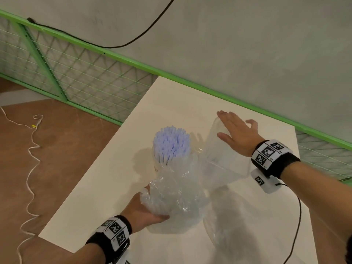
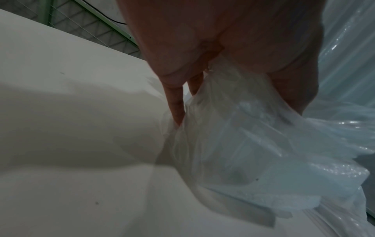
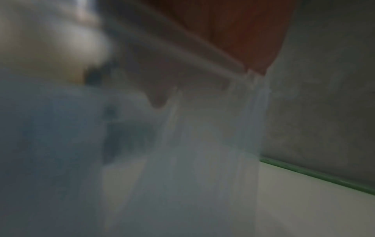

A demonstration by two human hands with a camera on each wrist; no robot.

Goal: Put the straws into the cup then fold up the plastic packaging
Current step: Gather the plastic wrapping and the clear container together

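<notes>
A bundle of pale lavender straws stands upright in a clear cup on the white table. The cup's lower part is hidden behind the clear plastic packaging, which is crumpled in front of it. My left hand grips that crumpled end; in the left wrist view its fingers curl into the plastic. A flatter, raised part of the plastic lies to the right. My right hand rests on it with straight, spread fingers. The right wrist view is blurred, showing only plastic.
A grey wall with a green rail runs close behind the table. A green wire fence stands at the left, over brown floor with a white cord. A black cable hangs from my right wrist across the table's right side.
</notes>
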